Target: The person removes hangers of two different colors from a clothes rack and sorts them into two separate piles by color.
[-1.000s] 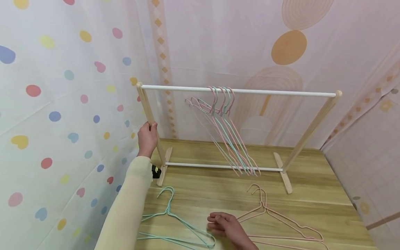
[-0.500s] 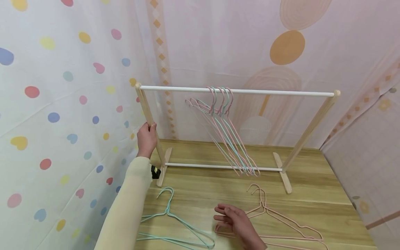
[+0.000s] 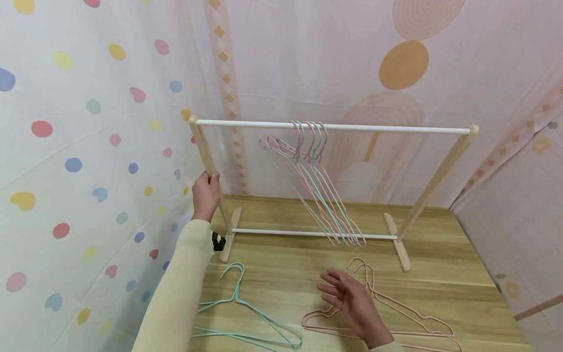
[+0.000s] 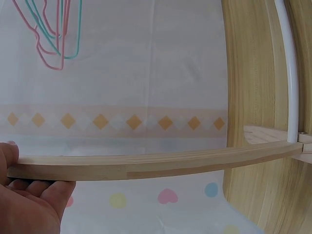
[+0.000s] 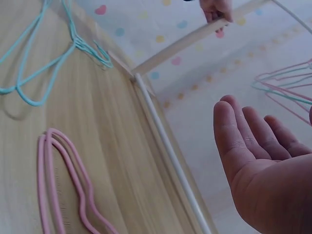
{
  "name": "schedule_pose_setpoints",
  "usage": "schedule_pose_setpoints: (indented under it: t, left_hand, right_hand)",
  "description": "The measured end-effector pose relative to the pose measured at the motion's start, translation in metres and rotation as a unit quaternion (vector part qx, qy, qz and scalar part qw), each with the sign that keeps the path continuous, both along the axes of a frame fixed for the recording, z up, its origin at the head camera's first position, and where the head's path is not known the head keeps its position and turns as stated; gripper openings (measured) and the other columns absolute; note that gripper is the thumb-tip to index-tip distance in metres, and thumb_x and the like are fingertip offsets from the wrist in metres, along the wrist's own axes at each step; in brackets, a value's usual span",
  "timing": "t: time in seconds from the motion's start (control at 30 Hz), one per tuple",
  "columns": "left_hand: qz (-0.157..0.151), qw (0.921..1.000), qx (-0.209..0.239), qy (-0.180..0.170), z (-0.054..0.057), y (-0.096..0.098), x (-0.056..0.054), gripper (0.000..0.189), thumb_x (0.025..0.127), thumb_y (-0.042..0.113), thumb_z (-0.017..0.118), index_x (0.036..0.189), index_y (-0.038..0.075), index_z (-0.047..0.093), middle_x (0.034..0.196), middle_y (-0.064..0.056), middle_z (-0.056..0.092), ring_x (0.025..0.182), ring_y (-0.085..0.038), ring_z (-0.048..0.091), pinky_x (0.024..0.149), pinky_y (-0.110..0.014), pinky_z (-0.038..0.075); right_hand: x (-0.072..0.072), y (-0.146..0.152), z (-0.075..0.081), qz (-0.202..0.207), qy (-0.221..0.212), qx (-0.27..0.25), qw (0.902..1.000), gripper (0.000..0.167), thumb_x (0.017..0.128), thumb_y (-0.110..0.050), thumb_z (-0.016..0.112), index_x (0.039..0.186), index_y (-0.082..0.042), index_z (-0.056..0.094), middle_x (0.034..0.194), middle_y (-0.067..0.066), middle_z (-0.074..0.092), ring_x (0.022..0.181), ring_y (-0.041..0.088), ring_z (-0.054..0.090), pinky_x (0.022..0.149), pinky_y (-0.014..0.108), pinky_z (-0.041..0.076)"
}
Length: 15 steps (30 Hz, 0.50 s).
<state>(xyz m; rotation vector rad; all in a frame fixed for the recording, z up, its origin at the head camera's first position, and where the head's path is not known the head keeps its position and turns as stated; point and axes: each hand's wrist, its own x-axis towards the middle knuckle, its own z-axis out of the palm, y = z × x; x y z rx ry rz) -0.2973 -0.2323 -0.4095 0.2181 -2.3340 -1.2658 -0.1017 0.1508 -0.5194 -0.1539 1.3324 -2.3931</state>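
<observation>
My left hand (image 3: 205, 196) grips the left wooden post (image 4: 131, 166) of a clothes rack, thumb on one side and fingers on the other. Above the pink hangers (image 3: 411, 313) lying on the table, my right hand (image 3: 352, 303) is raised with its fingers spread loosely and holds nothing. In the right wrist view its palm (image 5: 273, 185) is bare. Several pink and mint hangers (image 3: 325, 195) hang by their hooks near the middle of the white top rail (image 3: 396, 129), tilted down to the right.
Mint hangers (image 3: 246, 308) lie on the wooden table (image 3: 272, 274) at the front left. A lower white bar (image 3: 281, 233) joins the rack's two feet. Patterned curtains (image 3: 110, 161) enclose the left, back and right sides.
My right hand has moved up and to the right over the pink hangers, its fingers opening out. The left hand keeps its hold on the post, and the hanging hangers stay put.
</observation>
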Motion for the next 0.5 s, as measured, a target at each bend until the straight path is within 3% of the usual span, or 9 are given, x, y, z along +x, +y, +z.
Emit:
schedule_pose_setpoints:
  t: [0.13,0.37,0.5]
  left_hand:
    - [-0.001,1.0,0.006,-0.008,0.001,0.0,0.0,0.035,0.105,0.027,0.046,0.098,-0.005,0.057,0.073,-0.013,0.043,0.065,-0.028,0.043,0.06,-0.038,0.038]
    - [0.002,0.9999,0.005,-0.016,0.001,0.0,0.0,0.035,0.105,0.028,0.045,0.102,-0.005,0.058,0.075,-0.014,0.046,0.067,-0.029,0.045,0.061,-0.038,0.04]
    - [0.001,0.9999,0.003,-0.015,0.001,-0.001,0.0,0.034,0.105,0.028,0.045,0.101,-0.004,0.058,0.076,-0.014,0.046,0.067,-0.029,0.045,0.061,-0.038,0.04]
  right_hand:
    - [-0.002,0.007,0.004,-0.012,0.009,-0.006,0.9999,0.039,0.109,-0.028,0.031,0.134,-0.006,0.05,0.13,0.009,0.059,0.123,0.037,0.051,0.099,0.044,0.042]
    - [-0.009,0.018,0.012,-0.064,0.014,0.006,0.9979,0.046,0.109,-0.028,0.032,0.14,0.006,0.038,0.13,0.011,0.059,0.121,0.038,0.051,0.097,0.044,0.044]
    - [-0.016,0.028,0.017,-0.065,0.028,0.0,0.9975,0.044,0.109,-0.028,0.031,0.139,0.003,0.037,0.132,0.01,0.057,0.124,0.038,0.049,0.098,0.044,0.043]
